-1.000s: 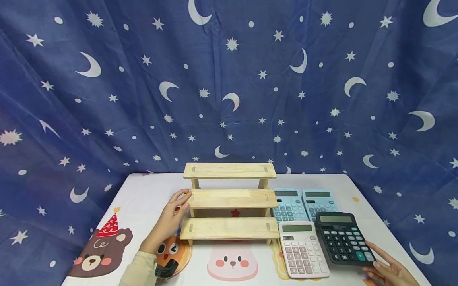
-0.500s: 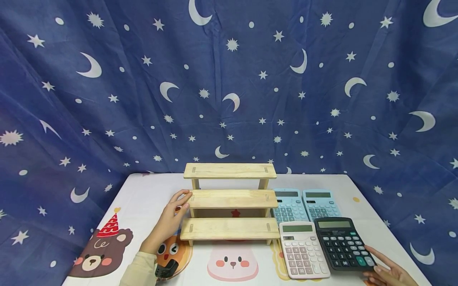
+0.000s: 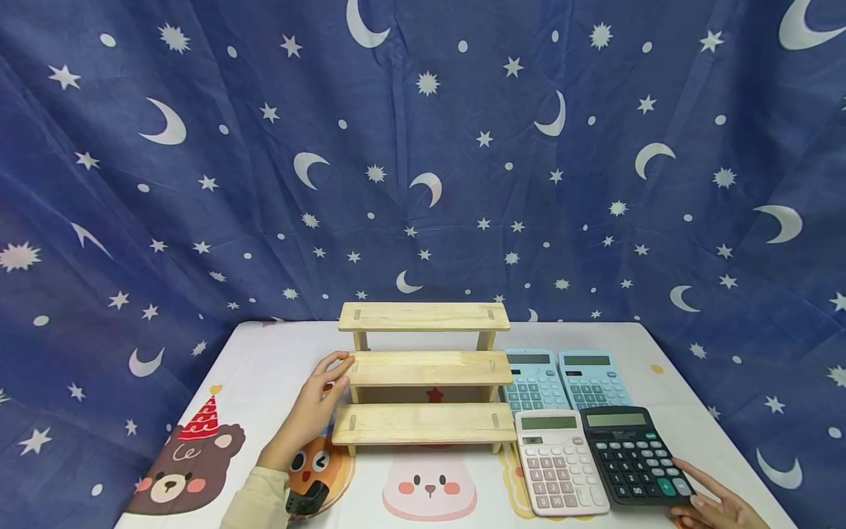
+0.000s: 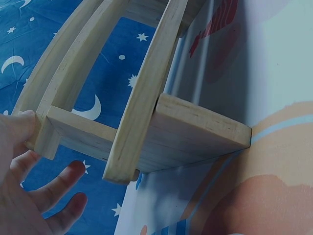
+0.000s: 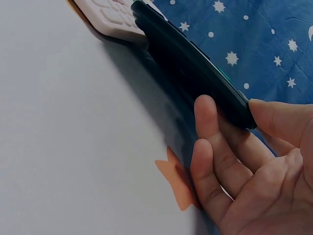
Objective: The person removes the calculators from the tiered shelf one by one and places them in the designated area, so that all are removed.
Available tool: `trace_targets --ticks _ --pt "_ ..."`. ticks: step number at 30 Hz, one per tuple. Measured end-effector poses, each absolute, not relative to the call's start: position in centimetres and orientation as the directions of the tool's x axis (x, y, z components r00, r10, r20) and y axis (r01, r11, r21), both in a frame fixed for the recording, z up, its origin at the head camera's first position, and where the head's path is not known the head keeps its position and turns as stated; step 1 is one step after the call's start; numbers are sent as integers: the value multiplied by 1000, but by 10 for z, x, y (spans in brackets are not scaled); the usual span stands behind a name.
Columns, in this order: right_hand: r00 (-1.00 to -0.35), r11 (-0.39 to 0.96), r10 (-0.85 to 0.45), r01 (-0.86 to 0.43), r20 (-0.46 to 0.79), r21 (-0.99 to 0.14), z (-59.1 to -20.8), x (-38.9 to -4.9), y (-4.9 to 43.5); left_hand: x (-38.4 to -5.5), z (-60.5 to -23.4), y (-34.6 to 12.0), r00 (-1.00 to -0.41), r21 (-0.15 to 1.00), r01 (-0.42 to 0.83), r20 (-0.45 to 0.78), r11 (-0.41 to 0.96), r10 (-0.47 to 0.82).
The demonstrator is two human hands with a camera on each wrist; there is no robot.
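Note:
A three-step wooden display rack [image 3: 429, 367] stands mid-table. My left hand [image 3: 319, 397] holds the left end of its middle shelf; in the left wrist view, a fingertip [image 4: 24, 122] presses the wood and the other fingers spread below. My right hand [image 3: 717, 499] pinches a black calculator [image 3: 634, 455] by its lower right edge. The right wrist view shows the black calculator [image 5: 195, 68] tilted, its near edge above the cloth, thumb on top and fingers beneath. Directly left of it lies a white calculator [image 3: 560, 463] with pinkish keys.
Behind these, a light-blue calculator [image 3: 534, 378] and a second light-blue calculator [image 3: 591, 376] lie side by side, right of the rack. A white cloth with cartoon animals covers the table [image 3: 284, 353]. A blue star-and-moon curtain [image 3: 423, 147] hangs behind and at both sides.
My right hand has lowered the black calculator and drawn it slightly towards me, close alongside the white one. My left hand and the rack have stayed put.

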State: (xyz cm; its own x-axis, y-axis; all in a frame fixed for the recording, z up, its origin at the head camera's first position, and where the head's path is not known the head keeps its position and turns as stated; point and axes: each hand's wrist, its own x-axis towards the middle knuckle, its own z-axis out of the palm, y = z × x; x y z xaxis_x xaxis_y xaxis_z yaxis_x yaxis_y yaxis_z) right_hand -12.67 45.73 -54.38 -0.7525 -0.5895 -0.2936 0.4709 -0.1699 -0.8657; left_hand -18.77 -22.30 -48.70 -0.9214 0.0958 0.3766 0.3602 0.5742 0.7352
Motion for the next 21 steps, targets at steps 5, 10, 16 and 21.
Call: trace_targets --ticks 5,10,16,21 --pt "-749 -171 -591 478 -298 -862 -544 -127 457 -188 -487 -223 -922 734 360 376 575 98" --pt "-714 -191 -637 512 -291 -837 -544 -129 458 -187 -487 -223 -923 735 356 373 577 95" --pt "-684 -192 -667 540 -295 -820 -545 -132 459 -187 -487 -223 -925 741 352 368 572 93" --pt "-668 -222 -691 559 -275 -799 -546 -133 459 -187 -487 -223 -926 744 350 365 569 93"
